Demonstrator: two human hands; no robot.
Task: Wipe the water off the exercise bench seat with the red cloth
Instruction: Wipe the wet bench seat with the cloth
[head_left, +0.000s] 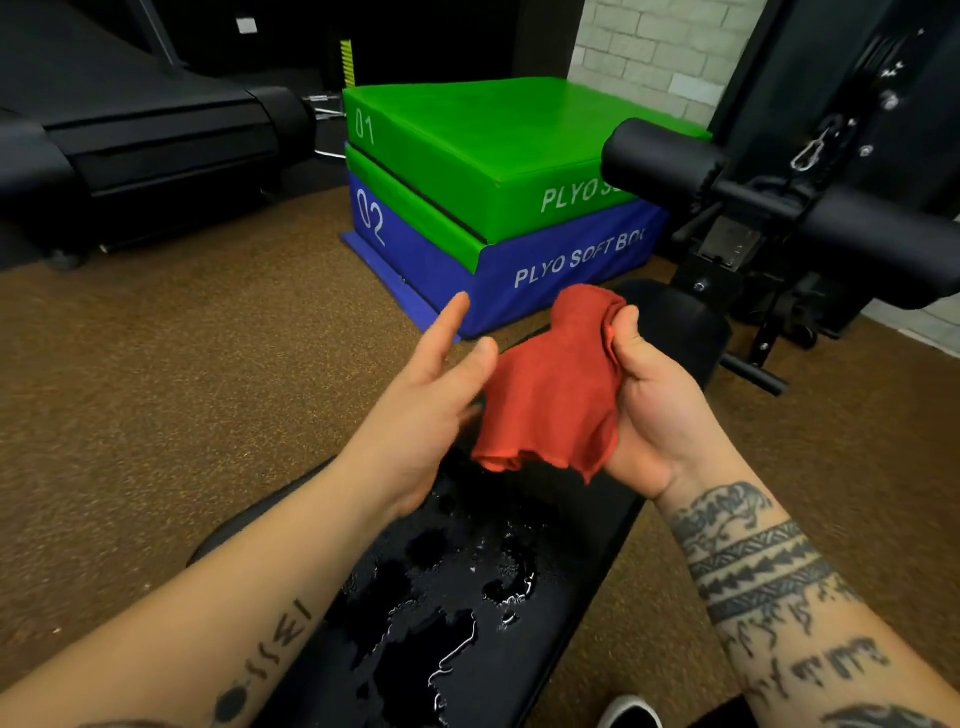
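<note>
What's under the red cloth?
The black padded bench seat, with shiny water puddles nearer the camera. The crumpled red cloth, pinched by the right hand, hides the seat part behind it.

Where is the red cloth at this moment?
In the head view, the red cloth hangs at centre from the right hand, above the wet bench seat, with the left hand just beside it.
</note>
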